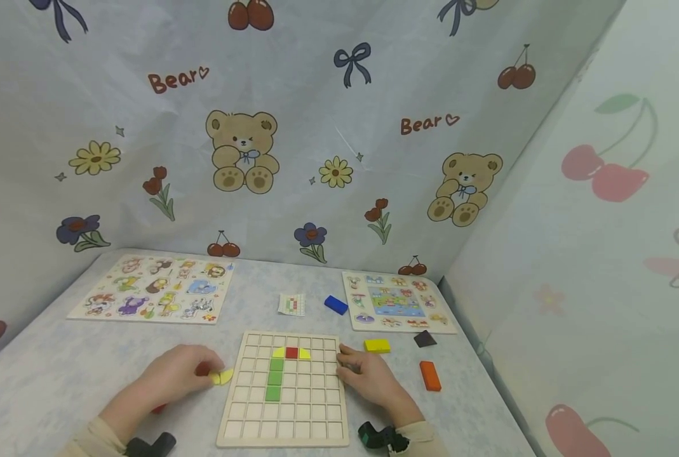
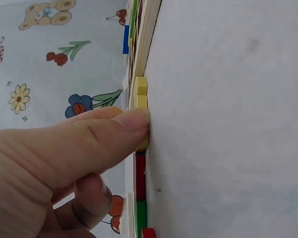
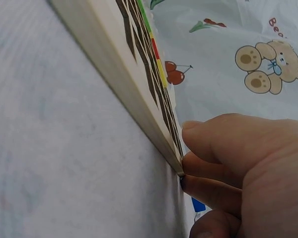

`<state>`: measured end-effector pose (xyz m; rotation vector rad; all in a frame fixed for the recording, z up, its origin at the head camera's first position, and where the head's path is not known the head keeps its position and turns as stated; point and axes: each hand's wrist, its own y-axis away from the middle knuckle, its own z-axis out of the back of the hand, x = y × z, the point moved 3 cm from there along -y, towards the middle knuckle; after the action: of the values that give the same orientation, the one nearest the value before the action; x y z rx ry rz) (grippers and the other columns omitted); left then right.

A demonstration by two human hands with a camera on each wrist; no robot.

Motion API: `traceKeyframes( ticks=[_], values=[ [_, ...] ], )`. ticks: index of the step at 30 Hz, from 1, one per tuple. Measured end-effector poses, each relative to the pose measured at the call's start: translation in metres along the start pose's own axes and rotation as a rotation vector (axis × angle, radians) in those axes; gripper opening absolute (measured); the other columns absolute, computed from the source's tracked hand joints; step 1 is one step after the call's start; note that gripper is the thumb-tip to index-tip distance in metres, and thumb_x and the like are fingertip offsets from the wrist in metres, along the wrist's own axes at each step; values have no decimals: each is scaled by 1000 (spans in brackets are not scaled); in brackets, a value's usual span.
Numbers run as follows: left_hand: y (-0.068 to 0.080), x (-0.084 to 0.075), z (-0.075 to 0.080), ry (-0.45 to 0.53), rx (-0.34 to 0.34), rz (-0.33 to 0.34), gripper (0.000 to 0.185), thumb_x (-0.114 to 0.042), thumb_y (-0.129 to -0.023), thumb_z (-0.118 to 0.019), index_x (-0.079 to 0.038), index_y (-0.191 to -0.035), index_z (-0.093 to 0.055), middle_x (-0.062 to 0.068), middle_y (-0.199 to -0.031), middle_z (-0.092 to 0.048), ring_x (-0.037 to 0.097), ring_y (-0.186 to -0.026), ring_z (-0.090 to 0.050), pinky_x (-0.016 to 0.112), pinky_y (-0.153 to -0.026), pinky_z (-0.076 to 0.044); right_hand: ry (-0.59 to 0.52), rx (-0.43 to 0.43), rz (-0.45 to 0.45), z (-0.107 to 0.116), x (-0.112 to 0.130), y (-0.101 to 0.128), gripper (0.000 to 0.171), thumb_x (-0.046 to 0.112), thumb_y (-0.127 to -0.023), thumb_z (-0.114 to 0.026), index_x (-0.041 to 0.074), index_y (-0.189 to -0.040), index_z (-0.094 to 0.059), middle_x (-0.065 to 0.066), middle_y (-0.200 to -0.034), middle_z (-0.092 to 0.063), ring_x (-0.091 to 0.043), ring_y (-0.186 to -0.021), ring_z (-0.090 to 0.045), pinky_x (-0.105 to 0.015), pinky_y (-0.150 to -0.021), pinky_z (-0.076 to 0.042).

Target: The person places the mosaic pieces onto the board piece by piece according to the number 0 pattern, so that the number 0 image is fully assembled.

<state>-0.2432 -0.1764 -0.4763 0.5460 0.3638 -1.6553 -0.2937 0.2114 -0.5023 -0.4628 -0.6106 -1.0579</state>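
My left hand [image 1: 176, 373] is left of the wooden grid board [image 1: 248, 431], its thumb and forefinger pinching a yellow piece [image 2: 142, 102] low at the tabletop. Another yellow piece [image 2: 140, 85] touches it on the board side. On the board, a red square [image 1: 291, 353] sits between two yellow curved-edge pieces [image 1: 305, 354], above a column of green squares [image 1: 274, 379]. The fingertips of my right hand [image 1: 373, 379] rest against the board's right edge, fingers fairly straight. Beneath my left hand show a red piece [image 2: 140, 176] and a green one [image 2: 141, 215].
Behind the board lie a small pattern card [image 1: 291, 304] and a blue block [image 1: 336, 304]. Picture boards stand at back left [image 1: 168, 314] and back right [image 1: 356, 322]. To the right are yellow [image 1: 376, 346], black [image 1: 425, 339] and orange [image 1: 430, 376] pieces.
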Motion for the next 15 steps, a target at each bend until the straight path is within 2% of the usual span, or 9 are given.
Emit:
traceKeyframes(
  ticks=[6, 11, 15],
  values=[
    [1, 0, 1, -35, -4, -35, 25, -13, -76, -88, -28, -92, -74, -13, -87, -65, 9, -81, -57, 39, -81, -52, 10, -4, -1, 0, 1, 1, 44, 33, -99, -68, 8, -134, -68, -5, -151, -56, -31, -139, -54, -56, -111, -42],
    [2, 2, 3, -23, -5, -59, 21, -20, -78, -88, -32, -84, -71, -14, -84, -63, 10, -80, -55, 38, -79, -50, 3, -2, 2, 0, 2, 1, 43, 32, -99, -68, 7, -134, -68, -7, -151, -56, -30, -140, -54, -56, -112, -42],
    [3, 0, 2, 7, -18, -152, 17, -27, -82, -85, -35, -83, -70, -17, -83, -61, 5, -77, -54, 31, -74, -48, 3, -1, 0, 0, 3, 1, 43, 32, -99, -68, 7, -134, -68, -7, -151, -56, -30, -140, -53, -55, -112, -42]
  ],
)
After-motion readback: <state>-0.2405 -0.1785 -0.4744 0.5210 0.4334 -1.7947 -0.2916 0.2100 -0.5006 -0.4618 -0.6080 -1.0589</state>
